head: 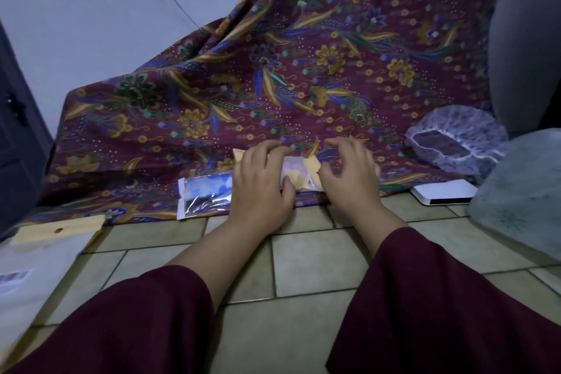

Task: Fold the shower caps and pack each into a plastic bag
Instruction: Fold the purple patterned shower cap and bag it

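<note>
A folded shower cap (299,174), pale pink with yellow patches, lies on the patterned maroon cloth (273,70) between my hands. My left hand (261,182) grips its left part with curled fingers. My right hand (349,173) pinches its right end. Just left of my left hand lies a clear plastic bag (203,196) holding a blue-and-white folded cap. An unfolded white cap (455,143) with small blue print sits at the right on the cloth.
A white flat box (443,196) lies on the tiled floor at the cloth's right edge. A large pale bag (522,188) stands at far right. A wooden board (57,229) and white packaging (33,279) lie at the left.
</note>
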